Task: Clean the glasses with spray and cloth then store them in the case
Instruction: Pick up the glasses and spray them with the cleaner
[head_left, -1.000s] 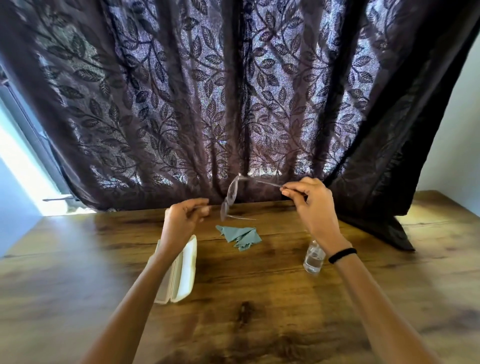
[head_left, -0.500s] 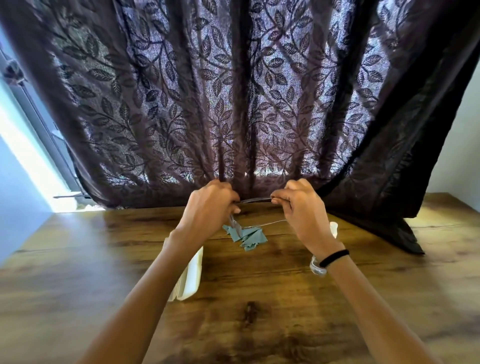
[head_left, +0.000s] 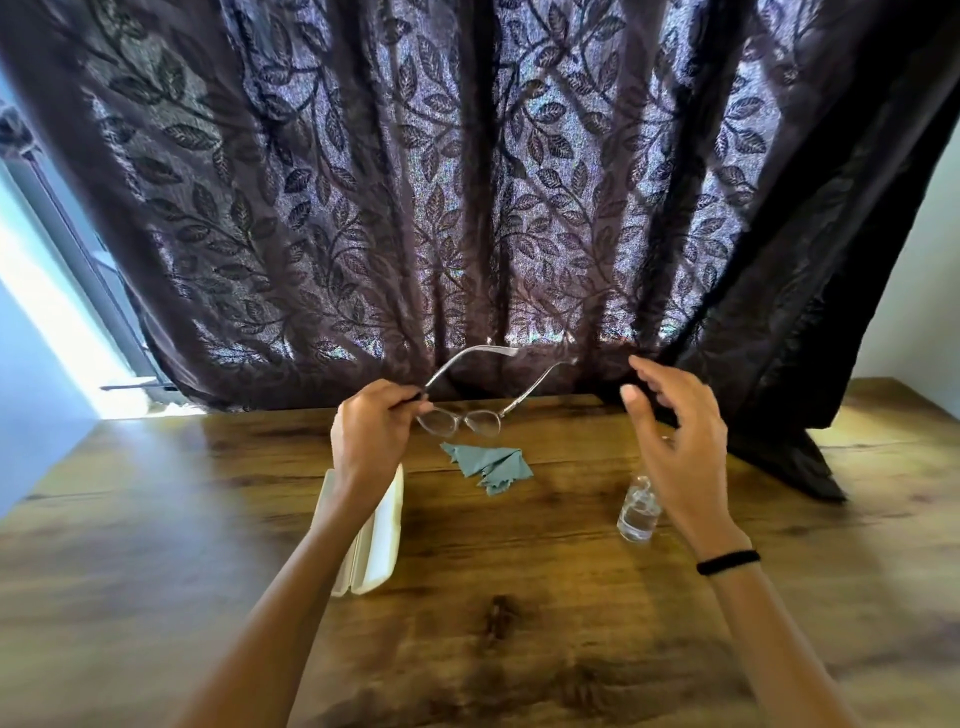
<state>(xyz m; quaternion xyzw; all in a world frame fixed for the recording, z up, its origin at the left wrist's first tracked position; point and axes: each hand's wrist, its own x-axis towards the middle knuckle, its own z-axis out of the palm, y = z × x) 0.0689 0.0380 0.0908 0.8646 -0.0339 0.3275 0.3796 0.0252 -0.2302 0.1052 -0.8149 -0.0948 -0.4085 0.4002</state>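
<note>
Glasses (head_left: 460, 418) hung from the left hand's (head_left: 371, 434) pinch at one hinge; right hand (head_left: 675, 441) open, empty. They might twist loose.

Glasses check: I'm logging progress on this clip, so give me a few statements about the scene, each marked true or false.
1. The left hand holds the glasses by one temple. True.
2. The right hand grips the spray bottle. False: its fingers are open and empty above the bottle.
3. The cloth lies on the table. True.
4. The glasses are inside the case. False: they are held above the table.
</note>
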